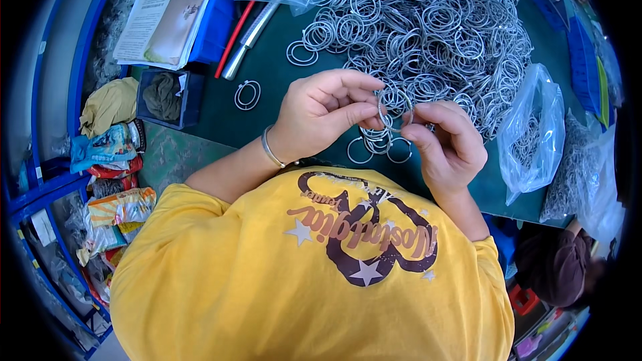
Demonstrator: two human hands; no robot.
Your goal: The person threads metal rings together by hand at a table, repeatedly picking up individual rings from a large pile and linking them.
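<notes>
Between my two hands is a thin silver metal ring [410, 101], raised just above the near edge of the pile. My left hand [319, 112] pinches its left side with thumb and forefinger, the other fingers curled behind. On the opposite side my right hand [449, 142] grips the ring between thumb and fingertips. Below and behind the held ring, several loose rings [361, 150] lie near the table's front edge. A large heap of similar rings [435, 27] spreads just beyond both hands. My left wrist wears a silver bangle [269, 147].
Apart from the heap lie a pair of rings [248, 95], a red stick [235, 40] and a silver tapered rod [249, 41]. Papers [164, 13] rest on a blue bin [212, 27] at left. A clear bag of rings [531, 137] sits at right. Another person's dark sleeve [555, 264] shows lower right.
</notes>
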